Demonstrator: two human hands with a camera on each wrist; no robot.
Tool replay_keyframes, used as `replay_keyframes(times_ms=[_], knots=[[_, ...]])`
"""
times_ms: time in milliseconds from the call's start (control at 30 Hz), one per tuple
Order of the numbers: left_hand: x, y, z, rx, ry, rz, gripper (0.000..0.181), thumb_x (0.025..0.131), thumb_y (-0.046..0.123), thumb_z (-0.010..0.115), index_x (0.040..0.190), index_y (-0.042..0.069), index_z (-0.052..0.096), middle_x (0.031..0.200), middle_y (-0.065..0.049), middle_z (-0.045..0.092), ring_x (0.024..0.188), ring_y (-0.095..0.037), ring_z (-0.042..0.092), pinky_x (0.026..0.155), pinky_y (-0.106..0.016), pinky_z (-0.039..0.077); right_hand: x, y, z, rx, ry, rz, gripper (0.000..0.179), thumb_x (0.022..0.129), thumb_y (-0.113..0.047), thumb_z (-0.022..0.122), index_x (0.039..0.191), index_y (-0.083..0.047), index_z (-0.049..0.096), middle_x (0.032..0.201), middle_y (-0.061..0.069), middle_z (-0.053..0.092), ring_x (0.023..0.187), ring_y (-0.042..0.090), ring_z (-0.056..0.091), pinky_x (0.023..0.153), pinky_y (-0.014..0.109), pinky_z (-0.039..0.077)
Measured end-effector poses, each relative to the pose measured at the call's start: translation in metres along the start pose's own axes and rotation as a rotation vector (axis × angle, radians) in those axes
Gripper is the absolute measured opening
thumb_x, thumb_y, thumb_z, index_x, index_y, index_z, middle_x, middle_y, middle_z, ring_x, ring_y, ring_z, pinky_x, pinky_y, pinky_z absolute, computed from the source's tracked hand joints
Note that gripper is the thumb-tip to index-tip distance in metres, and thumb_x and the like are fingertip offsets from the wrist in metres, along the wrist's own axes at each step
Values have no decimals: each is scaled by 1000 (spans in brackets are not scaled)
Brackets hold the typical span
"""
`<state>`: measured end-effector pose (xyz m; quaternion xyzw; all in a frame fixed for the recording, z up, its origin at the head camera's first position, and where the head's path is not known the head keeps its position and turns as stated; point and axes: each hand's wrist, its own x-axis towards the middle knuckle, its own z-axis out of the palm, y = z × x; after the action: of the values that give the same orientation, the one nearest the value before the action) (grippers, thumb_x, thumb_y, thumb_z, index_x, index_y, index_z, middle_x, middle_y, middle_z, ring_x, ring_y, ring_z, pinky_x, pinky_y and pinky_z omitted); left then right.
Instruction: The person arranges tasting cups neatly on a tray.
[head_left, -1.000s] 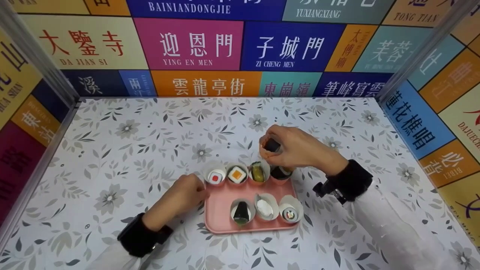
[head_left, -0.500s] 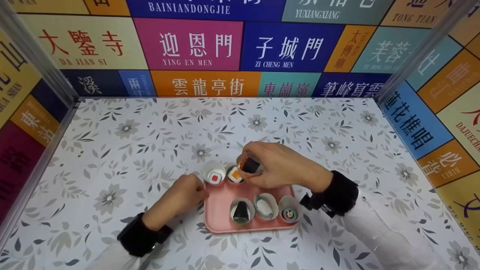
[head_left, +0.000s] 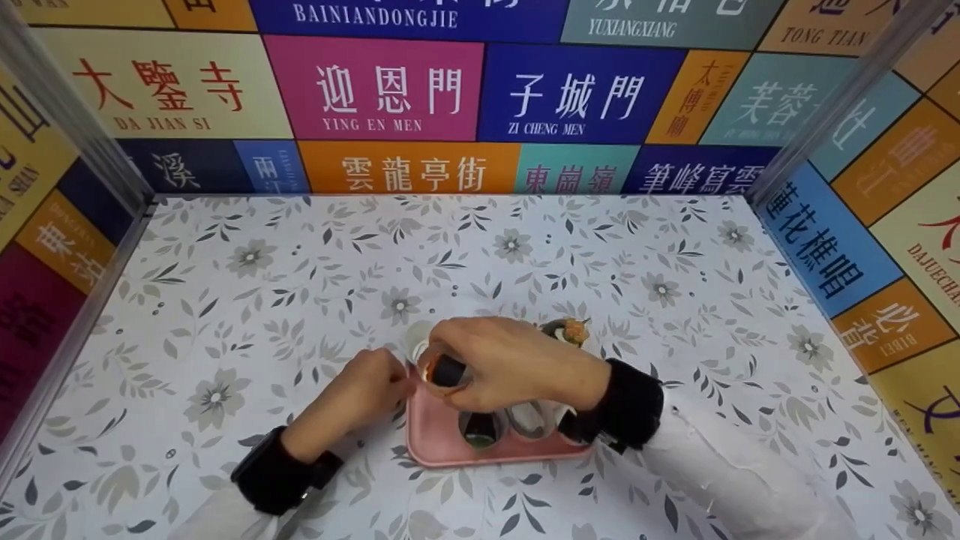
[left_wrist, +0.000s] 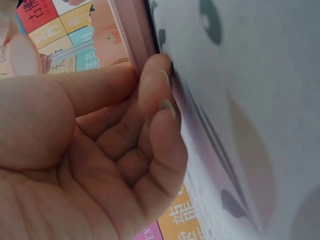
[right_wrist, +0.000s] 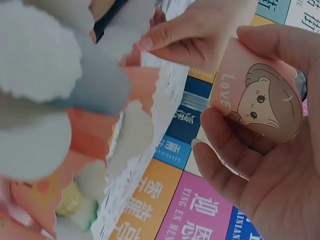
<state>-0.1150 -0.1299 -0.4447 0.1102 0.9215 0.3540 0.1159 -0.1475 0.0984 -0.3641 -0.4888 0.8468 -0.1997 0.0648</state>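
My right hand (head_left: 517, 360) holds a small paper cup over the tray's left half; a dark piece (head_left: 448, 371) shows inside it. In the right wrist view this paper cup (right_wrist: 262, 95) is pink, with a cartoon face and the word LOVE, and thumb and fingers curl round it. At the left edge of the pink tray (head_left: 431, 442) is my left hand (head_left: 367, 390). Its thumb and curled fingers pinch the tray's rim (left_wrist: 135, 30) in the left wrist view. My right hand hides much of the tray's middle and back row.
Along the tray's front stand a cup with a dark piece (head_left: 481, 427) and a cup with a white piece (head_left: 529, 418). An orange-topped piece (head_left: 575, 331) sits at the back right. Flowered cloth (head_left: 262, 300) covers the table before a lettered wall (head_left: 390, 90).
My right hand has carried the paper cup leftward and toward me, from beyond the tray's back right to above its left half. The left hand has stayed at the tray's edge.
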Motion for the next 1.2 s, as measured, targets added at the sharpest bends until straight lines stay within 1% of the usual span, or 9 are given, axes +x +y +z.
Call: replay_keyframes(times_ms=[200, 300, 467, 533, 633, 733, 900, 1000, 1200], knots=[[-1, -2, 0, 13, 18, 51, 45, 85, 0, 65, 50, 20, 45, 47, 13, 36, 45, -9, 36, 46, -26, 27, 4, -8, 15, -8, -40, -97, 39, 81, -27, 82, 112, -16, 60, 98, -8, 63, 84, 8, 59, 73, 26, 49], [-1, -2, -1, 22, 17, 41, 42, 84, 0, 64, 50, 20, 48, 47, 13, 37, 47, -10, 38, 47, -27, 28, 5, -11, 22, -38, -56, -128, 39, 81, -29, 83, 112, -18, 61, 100, -8, 64, 85, 7, 60, 74, 25, 49], [0, -2, -1, 24, 1, 9, 42, 87, 6, 67, 50, 19, 51, 48, 13, 39, 48, -11, 40, 48, -27, 30, 5, -12, 31, -58, -57, -162, 39, 82, -29, 82, 113, -17, 63, 99, -8, 65, 83, 8, 62, 74, 26, 51], [0, 0, -1, 25, -4, -5, 40, 88, 7, 68, 51, 18, 55, 48, 12, 42, 49, -11, 41, 48, -27, 30, 6, -13, 34, -54, -68, -162, 37, 82, -30, 81, 112, -16, 63, 97, -8, 64, 82, 8, 62, 74, 26, 51], [0, 1, -1, 30, -2, -19, 36, 87, 7, 68, 53, 16, 62, 49, 11, 46, 51, -12, 45, 50, -28, 33, 6, -14, 37, -46, -99, -157, 39, 83, -32, 81, 115, -18, 64, 100, -9, 65, 86, 7, 63, 78, 24, 52], [0, 1, -1, 44, 6, -7, 37, 87, 6, 69, 53, 16, 60, 50, 11, 44, 52, -13, 45, 51, -28, 34, 7, -14, 42, -74, -126, -155, 42, 83, -36, 82, 117, -19, 64, 102, -10, 66, 88, 7, 64, 81, 24, 53], [-1, 0, -1, 48, 24, 31, 41, 86, 3, 68, 50, 17, 53, 48, 12, 40, 50, -12, 43, 49, -28, 33, 8, -15, 49, -98, -150, -158, 35, 86, -38, 80, 110, -20, 63, 99, -11, 63, 85, 7, 62, 78, 24, 53], [-1, 0, 0, 38, 36, 38, 40, 87, 3, 68, 51, 16, 55, 47, 11, 42, 50, -12, 44, 48, -29, 35, 9, -15, 53, -97, -173, -156, 31, 86, -37, 79, 106, -20, 62, 95, -12, 60, 82, 6, 60, 75, 24, 52], [-1, 2, 0, 18, 29, 11, 36, 92, 7, 71, 57, 10, 66, 49, 8, 51, 51, -13, 50, 49, -30, 40, 8, -13, 55, -100, -213, -137, 34, 83, -35, 82, 102, -17, 60, 90, -10, 59, 77, 8, 59, 74, 27, 53]])
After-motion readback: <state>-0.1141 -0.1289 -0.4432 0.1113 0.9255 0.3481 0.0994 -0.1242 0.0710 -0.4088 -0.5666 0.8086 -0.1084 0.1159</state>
